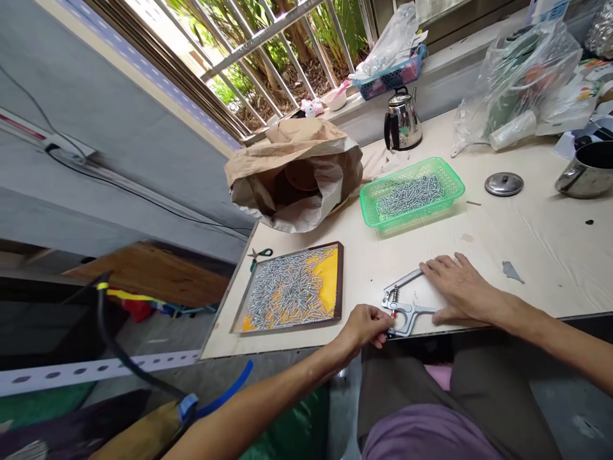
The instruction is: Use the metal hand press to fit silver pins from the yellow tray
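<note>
You are sitting at the table (pixel 483 255), and the gray metal squeeze tool (pixel 408 317) is lying near its front edge, between your two hands. Your left hand (pixel 368 324) is reaching to the end of the tool with the small red part (pixel 393 314). Its thumb and first finger are pressing together right beside that part, but what they may be pinching is too small to tell. Your right hand (pixel 462 291) is resting over the open handles, palm down. Its fingers are spreading out, with a fingertip touching the top handle and the thumb lying by the end of the bottom one.

To the left, a flat tray (pixel 340 281) is holding lots of shiny little metal pieces (pixel 287 291) on a yellow sheet (pixel 328 275). Scissors (pixel 261 254) are lying by its far left corner. Behind the tool, a green basket (pixel 407 220) is holding more metal pieces, and a big paper bag (pixel 297 147) is standing open beside it.
</note>
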`<state>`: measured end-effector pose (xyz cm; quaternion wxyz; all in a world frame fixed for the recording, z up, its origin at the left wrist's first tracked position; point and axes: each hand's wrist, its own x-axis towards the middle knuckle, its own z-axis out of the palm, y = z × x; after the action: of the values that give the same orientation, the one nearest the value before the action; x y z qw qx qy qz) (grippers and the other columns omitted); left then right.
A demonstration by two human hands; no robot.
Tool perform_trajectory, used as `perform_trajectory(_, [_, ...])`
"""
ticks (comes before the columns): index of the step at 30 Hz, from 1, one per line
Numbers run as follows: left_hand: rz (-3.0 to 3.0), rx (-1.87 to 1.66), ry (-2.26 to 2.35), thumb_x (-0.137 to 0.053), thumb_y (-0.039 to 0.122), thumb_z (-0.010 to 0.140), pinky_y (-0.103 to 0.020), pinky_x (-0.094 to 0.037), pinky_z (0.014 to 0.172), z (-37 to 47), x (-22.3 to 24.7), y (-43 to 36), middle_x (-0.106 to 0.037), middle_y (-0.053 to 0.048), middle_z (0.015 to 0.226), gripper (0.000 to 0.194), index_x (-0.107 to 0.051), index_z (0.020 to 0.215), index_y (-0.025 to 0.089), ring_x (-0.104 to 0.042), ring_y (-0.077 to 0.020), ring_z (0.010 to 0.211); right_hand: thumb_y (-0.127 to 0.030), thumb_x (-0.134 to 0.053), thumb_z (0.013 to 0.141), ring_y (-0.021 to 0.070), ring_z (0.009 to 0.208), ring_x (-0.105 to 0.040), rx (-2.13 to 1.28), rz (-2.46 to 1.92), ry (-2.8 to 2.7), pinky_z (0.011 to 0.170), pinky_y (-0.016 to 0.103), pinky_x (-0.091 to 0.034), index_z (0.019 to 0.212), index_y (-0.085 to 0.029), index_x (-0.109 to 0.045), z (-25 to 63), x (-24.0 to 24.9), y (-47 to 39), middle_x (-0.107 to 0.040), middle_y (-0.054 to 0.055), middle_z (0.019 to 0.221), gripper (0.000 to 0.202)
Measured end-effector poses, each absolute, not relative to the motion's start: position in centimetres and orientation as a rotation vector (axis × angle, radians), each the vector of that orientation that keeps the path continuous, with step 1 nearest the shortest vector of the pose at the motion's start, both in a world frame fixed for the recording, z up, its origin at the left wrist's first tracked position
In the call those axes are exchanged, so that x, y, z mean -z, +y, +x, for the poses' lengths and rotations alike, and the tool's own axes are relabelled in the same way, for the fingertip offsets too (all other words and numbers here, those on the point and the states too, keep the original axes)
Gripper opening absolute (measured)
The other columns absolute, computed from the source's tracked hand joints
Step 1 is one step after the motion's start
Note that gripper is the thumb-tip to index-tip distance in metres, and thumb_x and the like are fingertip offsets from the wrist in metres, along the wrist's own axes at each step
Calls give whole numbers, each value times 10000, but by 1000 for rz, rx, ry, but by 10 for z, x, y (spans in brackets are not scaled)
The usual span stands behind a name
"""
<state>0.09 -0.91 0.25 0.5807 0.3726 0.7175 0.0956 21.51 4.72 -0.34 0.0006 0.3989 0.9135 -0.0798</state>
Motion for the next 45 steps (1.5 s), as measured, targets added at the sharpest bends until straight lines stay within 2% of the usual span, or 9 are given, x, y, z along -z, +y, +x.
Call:
perform_trajectory(6, [1054, -132, 1724, -622, 289, 764, -211, -415, 446, -5, -2, -15, -500, 45, 456, 204, -596, 646, 124, -482, -88, 395, -503, -770, 597, 308, 971, -526, 237, 1244, 2873, 896, 474, -343, 1082, -143, -577, 214, 0, 45, -623, 130, 1029, 634])
perform_trajectory(11, [2056, -402, 1653, -597, 288, 830, -354, -506, 775, 2, 0, -19, -641, -72, 905, 143, -641, 883, 163, -607, -215, 881, -416, -775, 646, 278, 940, -530, 244, 1257, 2858, 856, 402, -387, 970, -133, -605, 209, 0, 41, -617, 112, 963, 462])
perform_trajectory(15, [2510, -369, 1270, -685, 341, 778, -460, -441, 955, 22, 10, 3, -524, -163, 1264, 520, -480, 1217, 150, -480, -294, 1162, -360, -783, 641, 275, 956, -525, 342, 1278, 2841, 816, 373, -430, 1028, -118, -589, 212, 2, 40, -604, 116, 997, 497])
perform_trajectory(22, [2608, -103, 1127, -705, 453, 741, -446, -471, 868, 38, 16, 31, -549, -156, 1141, 733, -376, 1291, 98, -508, -293, 1014, -308, -838, 561, 283, 957, -528, 403, 1292, 2880, 824, 384, -465, 1123, -115, -551, 233, -2, 37, -592, 131, 1048, 660])
perform_trajectory(30, [2495, -176, 1210, -554, 339, 888, -333, -460, 752, 48, 19, 39, -569, -52, 833, 182, -593, 881, 162, -511, -210, 863, -153, -621, 813, 187, 794, -552, 420, 1306, 3024, 709, 297, -450, 817, -194, -590, 236, 9, 41, -600, 36, 813, 52])
perform_trajectory(33, [2479, -204, 1225, -516, 323, 910, -324, -467, 743, 48, 21, 43, -573, -43, 787, 189, -604, 834, 175, -525, -203, 848, -140, -555, 854, 183, 766, -550, 371, 1363, 3016, 707, 300, -442, 756, -189, -578, 234, 14, 40, -592, 34, 768, 112])
perform_trajectory(35, [2506, -235, 1230, -525, 327, 904, -348, -485, 772, 48, 24, 40, -607, -60, 855, 176, -605, 908, 171, -545, -219, 897, -163, -581, 838, 194, 814, -549, 378, 1368, 3009, 741, 308, -446, 841, -182, -602, 237, 13, 41, -599, 47, 827, 28])
perform_trajectory(40, [2596, -514, 1275, -499, 268, 914, -453, -428, 1000, 52, 40, 6, -503, -173, 1322, 315, -494, 1199, 134, -442, -277, 1266, -433, -718, 707, 261, 937, -530, 447, 1293, 2985, 803, 382, -447, 1191, -167, -551, 255, 15, 57, -587, 113, 1047, 577])
perform_trajectory(45, [2552, -649, 1231, -470, 300, 930, -460, -375, 1069, 67, 49, -28, -539, -141, 1313, 355, -470, 1248, 142, -418, -270, 1306, -288, -513, 879, 229, 894, -547, 280, 1383, 2905, 784, 361, -405, 973, -174, -657, 252, 13, 86, -631, 90, 926, 207])
